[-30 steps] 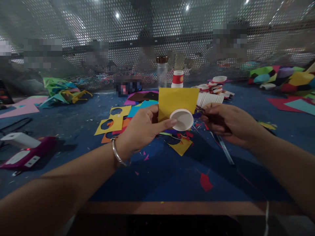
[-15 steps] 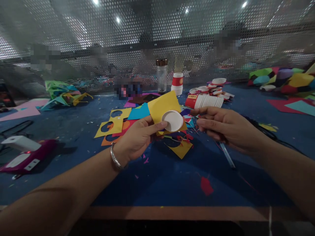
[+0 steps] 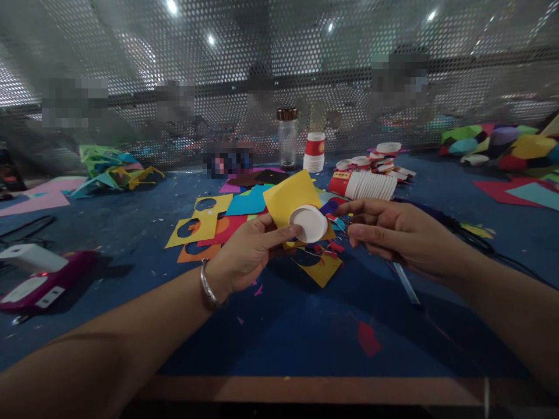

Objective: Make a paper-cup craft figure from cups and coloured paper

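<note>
Where the left hand [image 3: 250,245] grips: one yellow sheet [image 3: 288,192] and one white disc [image 3: 311,223], thumb on the disc, above the desk [image 3: 305,343] between near and far edges.
Right hand [image 3: 399,235]: one; thumb and forefinger parted.
Cup stacks [image 3: 371,185]: two; one upright toward the far edge, one lying nearer.
Disc's look: shallow, rim raised, overlapping the sheet.

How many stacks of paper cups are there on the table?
2. One stack stands beside the bottle; the other stack lies on its side beyond the right hand. More could be hidden.
</note>
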### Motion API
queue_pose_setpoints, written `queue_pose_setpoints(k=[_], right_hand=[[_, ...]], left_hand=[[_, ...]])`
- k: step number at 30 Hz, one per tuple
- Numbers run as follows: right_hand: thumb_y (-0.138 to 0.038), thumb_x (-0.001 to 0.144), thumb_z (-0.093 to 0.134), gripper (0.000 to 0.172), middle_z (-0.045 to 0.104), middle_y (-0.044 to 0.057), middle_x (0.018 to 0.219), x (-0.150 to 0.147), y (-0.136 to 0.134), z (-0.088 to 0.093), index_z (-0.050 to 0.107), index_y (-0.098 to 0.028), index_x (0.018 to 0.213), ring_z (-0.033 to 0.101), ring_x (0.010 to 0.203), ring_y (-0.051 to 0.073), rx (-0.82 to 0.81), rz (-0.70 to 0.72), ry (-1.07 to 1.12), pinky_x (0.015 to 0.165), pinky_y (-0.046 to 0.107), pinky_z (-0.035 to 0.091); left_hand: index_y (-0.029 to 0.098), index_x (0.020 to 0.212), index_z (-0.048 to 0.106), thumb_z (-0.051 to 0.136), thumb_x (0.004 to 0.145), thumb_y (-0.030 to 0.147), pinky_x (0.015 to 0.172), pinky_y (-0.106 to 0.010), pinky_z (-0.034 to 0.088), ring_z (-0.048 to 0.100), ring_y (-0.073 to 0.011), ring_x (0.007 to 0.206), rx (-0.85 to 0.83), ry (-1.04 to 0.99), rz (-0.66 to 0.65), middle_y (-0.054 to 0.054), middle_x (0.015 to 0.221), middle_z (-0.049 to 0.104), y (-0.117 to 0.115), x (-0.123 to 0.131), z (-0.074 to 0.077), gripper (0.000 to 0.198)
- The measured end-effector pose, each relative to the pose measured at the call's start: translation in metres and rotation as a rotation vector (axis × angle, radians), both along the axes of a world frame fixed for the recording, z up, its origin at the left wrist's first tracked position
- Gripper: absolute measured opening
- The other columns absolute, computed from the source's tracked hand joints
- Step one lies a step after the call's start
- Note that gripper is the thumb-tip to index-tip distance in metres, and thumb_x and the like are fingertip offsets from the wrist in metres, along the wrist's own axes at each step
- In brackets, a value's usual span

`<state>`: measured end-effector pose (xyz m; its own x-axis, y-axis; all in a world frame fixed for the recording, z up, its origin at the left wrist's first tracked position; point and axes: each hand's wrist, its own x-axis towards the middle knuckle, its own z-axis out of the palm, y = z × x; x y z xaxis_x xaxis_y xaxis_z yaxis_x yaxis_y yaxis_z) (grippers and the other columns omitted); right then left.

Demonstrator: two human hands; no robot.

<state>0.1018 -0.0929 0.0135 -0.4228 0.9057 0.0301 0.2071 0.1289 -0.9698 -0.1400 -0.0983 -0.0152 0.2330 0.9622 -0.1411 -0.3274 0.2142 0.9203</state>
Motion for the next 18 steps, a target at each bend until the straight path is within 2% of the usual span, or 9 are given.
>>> queue_pose_setpoints(k=[4, 9, 18], right_hand=[[-0.046, 0.08, 0.085, 0.05, 0.066, -0.001, 0.072, -0.0002, -0.0004, -0.0015, 0.068, -0.017, 0.116, 0.037, 0.043, 0.004, -0.024, 0.002, 0.03, 0.04, 0.023, 0.018], [-0.043, 0.072, 0.091, 0.052, 0.067, -0.002, 0.075, -0.0002, -0.0014, -0.0023, 0.066, -0.018, 0.11, 0.039, 0.044, 0.004, -0.069, -0.004, 0.033, 0.039, 0.022, 0.016], [-0.05, 0.08, 0.086, 0.051, 0.067, 0.0, 0.075, -0.0019, -0.0037, 0.0026, 0.066, -0.017, 0.113, 0.04, 0.045, 0.005, 0.025, -0.011, 0.047, 0.04, 0.025, 0.02]], left_hand=[[0.017, 0.089, 0.079, 0.098, 0.06, 0.022, 0.075, -0.026, 0.052, 0.068, -0.0156, 0.087, 0.01, 0.004, 0.027, -0.005, 0.1, 0.078, -0.0022, 0.0034, 0.0015, 0.035], [0.016, 0.077, 0.075, 0.101, 0.056, 0.028, 0.072, -0.025, 0.052, 0.066, -0.0123, 0.076, 0.087, 0.009, 0.032, 0.0, 0.077, 0.073, -0.0054, 0.0067, 0.0034, 0.036], [0.016, 0.08, 0.074, 0.102, 0.055, 0.034, 0.071, -0.026, 0.054, 0.067, -0.0127, 0.073, 0.128, 0.066, 0.151, -0.002, 0.08, 0.076, -0.0066, 0.0057, 0.0048, 0.042]])
